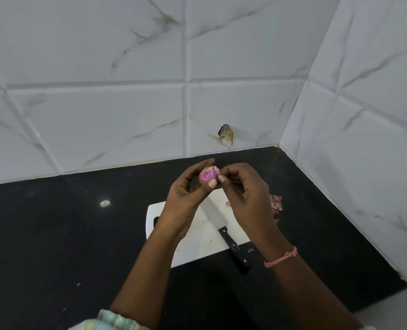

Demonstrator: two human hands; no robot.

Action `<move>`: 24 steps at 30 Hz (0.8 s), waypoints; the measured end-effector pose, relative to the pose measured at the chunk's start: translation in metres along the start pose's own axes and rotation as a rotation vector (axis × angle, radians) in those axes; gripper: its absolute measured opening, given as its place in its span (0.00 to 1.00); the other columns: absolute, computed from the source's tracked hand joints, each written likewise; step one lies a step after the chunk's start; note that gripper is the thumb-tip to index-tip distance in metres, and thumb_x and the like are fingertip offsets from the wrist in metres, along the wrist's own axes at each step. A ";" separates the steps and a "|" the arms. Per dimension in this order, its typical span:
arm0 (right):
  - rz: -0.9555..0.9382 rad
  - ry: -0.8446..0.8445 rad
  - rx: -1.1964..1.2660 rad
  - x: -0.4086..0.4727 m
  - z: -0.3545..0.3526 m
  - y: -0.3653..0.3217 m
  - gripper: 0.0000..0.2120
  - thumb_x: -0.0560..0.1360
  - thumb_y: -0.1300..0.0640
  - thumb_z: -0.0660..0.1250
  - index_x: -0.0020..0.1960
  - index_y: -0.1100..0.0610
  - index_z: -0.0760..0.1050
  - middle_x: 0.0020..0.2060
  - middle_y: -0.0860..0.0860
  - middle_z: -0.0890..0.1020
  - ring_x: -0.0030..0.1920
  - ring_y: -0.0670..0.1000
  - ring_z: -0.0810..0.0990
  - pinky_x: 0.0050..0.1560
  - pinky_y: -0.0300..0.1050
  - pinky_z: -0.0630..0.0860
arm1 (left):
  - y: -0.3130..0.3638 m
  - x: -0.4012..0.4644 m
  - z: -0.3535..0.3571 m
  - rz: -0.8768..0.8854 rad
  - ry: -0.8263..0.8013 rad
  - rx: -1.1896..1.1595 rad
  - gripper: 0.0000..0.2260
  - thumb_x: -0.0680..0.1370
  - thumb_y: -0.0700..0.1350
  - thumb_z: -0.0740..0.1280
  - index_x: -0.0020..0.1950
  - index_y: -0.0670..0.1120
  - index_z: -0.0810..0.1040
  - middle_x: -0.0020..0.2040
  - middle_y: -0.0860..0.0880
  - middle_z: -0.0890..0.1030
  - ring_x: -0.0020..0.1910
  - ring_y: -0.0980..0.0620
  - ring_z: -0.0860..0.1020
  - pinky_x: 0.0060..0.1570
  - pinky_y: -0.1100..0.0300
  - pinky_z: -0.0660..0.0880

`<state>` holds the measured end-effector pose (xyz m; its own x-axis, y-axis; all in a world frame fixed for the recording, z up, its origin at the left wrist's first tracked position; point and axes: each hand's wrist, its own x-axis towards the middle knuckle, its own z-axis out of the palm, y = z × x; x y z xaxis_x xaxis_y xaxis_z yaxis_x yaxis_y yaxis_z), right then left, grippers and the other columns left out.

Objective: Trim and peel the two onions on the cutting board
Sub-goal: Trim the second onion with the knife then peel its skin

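My left hand (185,191) grips a small purple onion (207,175) above the far end of the white cutting board (197,248). Its skin is partly off, showing shiny purple flesh. My right hand (243,186) pinches a bit of skin at the onion's right side with thumb and forefinger. A black-handled knife (233,246) lies on the board, blade pointing away under my hands. A second onion is not visible; my hands hide part of the board.
A pile of pink onion skins (276,203) lies on the black counter (55,234) right of the board. A small pink scrap (228,204) sits on the board. White tiled walls (126,103) close off the back and right.
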<state>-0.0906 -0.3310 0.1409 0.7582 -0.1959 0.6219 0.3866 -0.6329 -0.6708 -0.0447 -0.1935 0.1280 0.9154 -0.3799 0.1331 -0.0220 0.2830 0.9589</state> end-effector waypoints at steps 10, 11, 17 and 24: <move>0.245 -0.053 0.134 0.007 -0.004 0.000 0.03 0.79 0.60 0.65 0.49 0.53 0.75 0.43 0.47 0.80 0.44 0.43 0.81 0.42 0.32 0.77 | -0.003 0.000 0.002 -0.099 0.014 -0.162 0.22 0.71 0.47 0.74 0.65 0.48 0.78 0.58 0.46 0.84 0.62 0.45 0.81 0.63 0.52 0.78; 0.293 -0.039 0.174 0.008 -0.005 0.000 0.04 0.79 0.60 0.66 0.48 0.52 0.75 0.42 0.47 0.81 0.43 0.42 0.81 0.41 0.32 0.77 | -0.002 0.000 0.002 -0.114 0.000 -0.177 0.23 0.72 0.48 0.74 0.66 0.48 0.78 0.58 0.47 0.84 0.62 0.45 0.81 0.63 0.52 0.77; 0.469 0.149 0.201 0.009 -0.011 0.010 0.04 0.74 0.61 0.72 0.46 0.58 0.78 0.35 0.49 0.83 0.34 0.46 0.83 0.34 0.42 0.82 | -0.004 0.003 -0.005 -0.118 -0.012 -0.100 0.25 0.70 0.50 0.78 0.65 0.49 0.78 0.61 0.47 0.83 0.63 0.46 0.80 0.63 0.50 0.77; 0.233 -0.029 -0.035 0.002 -0.010 0.010 0.09 0.78 0.58 0.67 0.58 0.54 0.80 0.51 0.40 0.81 0.51 0.36 0.80 0.49 0.25 0.73 | -0.005 0.003 -0.003 0.000 0.094 0.074 0.19 0.69 0.39 0.77 0.59 0.47 0.80 0.55 0.53 0.84 0.56 0.55 0.82 0.50 0.65 0.79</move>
<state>-0.0900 -0.3452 0.1395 0.8397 -0.3187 0.4397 0.1812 -0.5989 -0.7800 -0.0409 -0.1937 0.1226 0.9490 -0.2946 0.1126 -0.0488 0.2157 0.9752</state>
